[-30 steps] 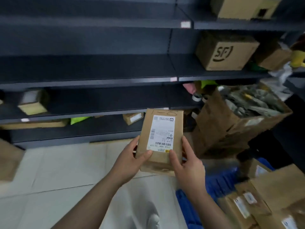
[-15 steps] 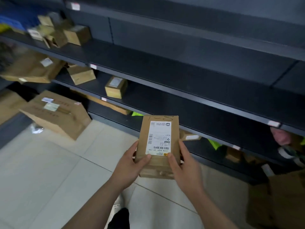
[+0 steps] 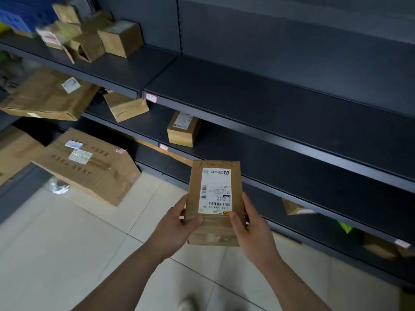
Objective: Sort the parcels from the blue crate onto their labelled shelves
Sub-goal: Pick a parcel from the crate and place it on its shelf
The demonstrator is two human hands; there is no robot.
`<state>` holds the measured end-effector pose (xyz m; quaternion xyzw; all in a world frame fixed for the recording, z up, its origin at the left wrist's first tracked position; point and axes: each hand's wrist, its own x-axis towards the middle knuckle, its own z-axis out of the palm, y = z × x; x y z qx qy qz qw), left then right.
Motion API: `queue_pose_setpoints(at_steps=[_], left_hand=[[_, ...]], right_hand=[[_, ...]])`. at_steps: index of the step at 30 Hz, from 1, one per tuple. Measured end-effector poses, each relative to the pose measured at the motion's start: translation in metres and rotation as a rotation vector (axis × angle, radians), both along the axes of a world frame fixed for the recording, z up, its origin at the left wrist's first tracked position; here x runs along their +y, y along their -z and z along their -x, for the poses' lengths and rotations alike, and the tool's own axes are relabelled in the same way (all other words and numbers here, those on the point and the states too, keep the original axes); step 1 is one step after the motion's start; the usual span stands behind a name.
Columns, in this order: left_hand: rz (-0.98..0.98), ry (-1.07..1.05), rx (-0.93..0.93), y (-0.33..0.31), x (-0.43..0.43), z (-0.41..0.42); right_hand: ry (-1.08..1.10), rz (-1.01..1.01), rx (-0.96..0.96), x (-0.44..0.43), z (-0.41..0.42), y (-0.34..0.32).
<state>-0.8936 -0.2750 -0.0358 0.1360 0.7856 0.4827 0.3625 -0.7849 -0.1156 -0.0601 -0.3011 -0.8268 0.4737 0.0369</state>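
Both: left hand [image 3: 174, 228] and right hand [image 3: 253, 230] grip flat brown cardboard parcel [image 3: 215, 187] marked 1-8 | risk: misfiling if pale shelf tags [image 3: 151, 98] misread | small 1-8 cardboard box [image 3: 183, 129] at 11 o'clock

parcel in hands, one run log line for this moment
parcel: marked 1-8, not yet shelved | left hand: grips left edge | right hand: grips right edge | shelf: box marked 1-8

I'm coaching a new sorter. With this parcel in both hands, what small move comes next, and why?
Probably lift the parcel forward and left onto the shelf beside the small box. Both seem to bear a handwritten 1-8, the left hand and right hand grip the parcel by its sides, and bare shelf lies right of that box.
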Motion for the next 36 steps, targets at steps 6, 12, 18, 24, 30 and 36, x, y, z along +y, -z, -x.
queue_pose_setpoints(at_steps=[6, 12, 18, 24, 30, 36], left_hand=[[0.020, -0.033, -0.047, 0.070, 0.035, 0.073], [-0.035, -0.064, -0.029, 0.140, 0.090, 0.137], [-0.095, -0.038, -0.012, 0.200, 0.135, 0.192], [-0.143, 0.002, 0.019, 0.233, 0.170, 0.240], [-0.152, 0.008, 0.016, 0.262, 0.200, 0.280], [-0.086, 0.029, 0.085, 0.284, 0.213, 0.312]], right_hand=[[-0.074, 0.011, -0.030, 0.047, 0.075, 0.056], [-0.072, -0.014, 0.007, 0.102, 0.145, 0.124], [-0.053, -0.069, 0.035, 0.142, 0.196, 0.180], [-0.023, -0.129, 0.082, 0.176, 0.244, 0.209], [0.062, -0.184, 0.081, 0.195, 0.283, 0.235], [0.077, -0.213, 0.056, 0.201, 0.307, 0.252]])
